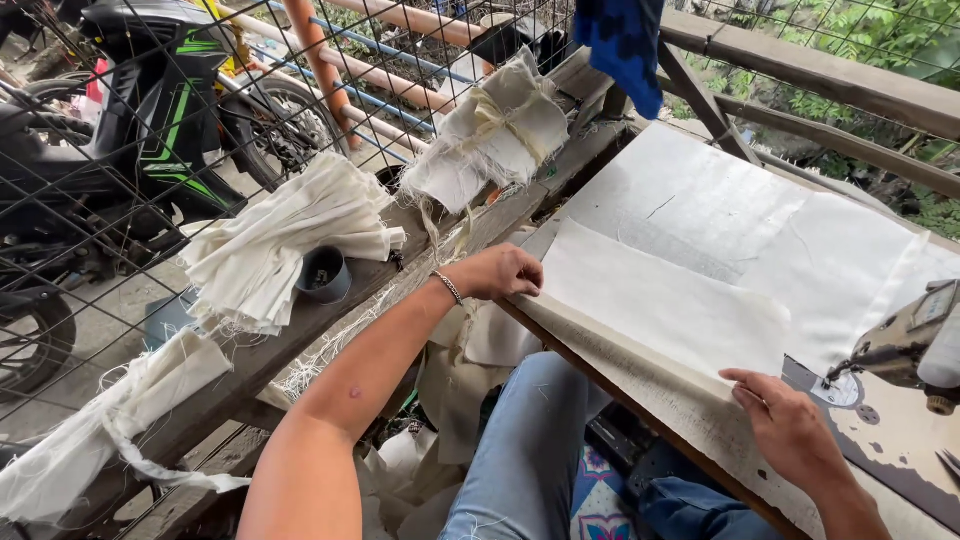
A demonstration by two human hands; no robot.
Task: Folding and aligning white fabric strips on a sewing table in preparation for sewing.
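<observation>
White cloth panel (670, 300), folded, lies flat on the sewing table (690, 425), its right end near the sewing machine (915, 340). Left hand (500, 272), bracelet at wrist, fingers curled together and pinching the panel's left corner at the table edge. Right hand (790, 430) rests flat on the near edge of the panel, fingers together and extended. Bundles of white fabric strips (270, 245) and tied cloth pieces (495, 130) lie on the wooden bench (300, 345) beside a small dark cup (323, 274). Motorcycle (120, 150) behind the wire fence.
</observation>
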